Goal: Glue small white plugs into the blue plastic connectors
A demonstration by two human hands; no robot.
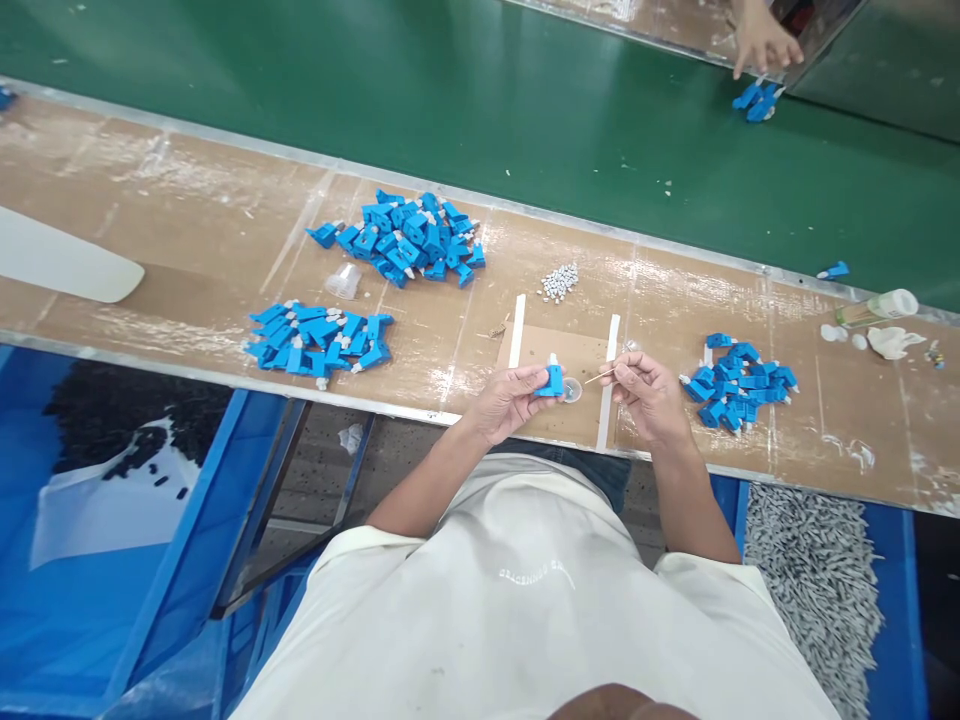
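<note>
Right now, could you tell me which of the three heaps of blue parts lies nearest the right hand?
The small heap just beyond the right hand, at the bench's right end; the other two heaps lie far left.

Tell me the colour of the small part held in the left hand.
Blue, with a white tip; the part in the left hand shows in the head view.

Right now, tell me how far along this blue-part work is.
Looks done: a small pile of blue parts lies beside the right hand. In hand: the left hand holds one blue piece by a small cup; the right pinches a thin stick. Probably left: two bigger piles, near and far.
</note>
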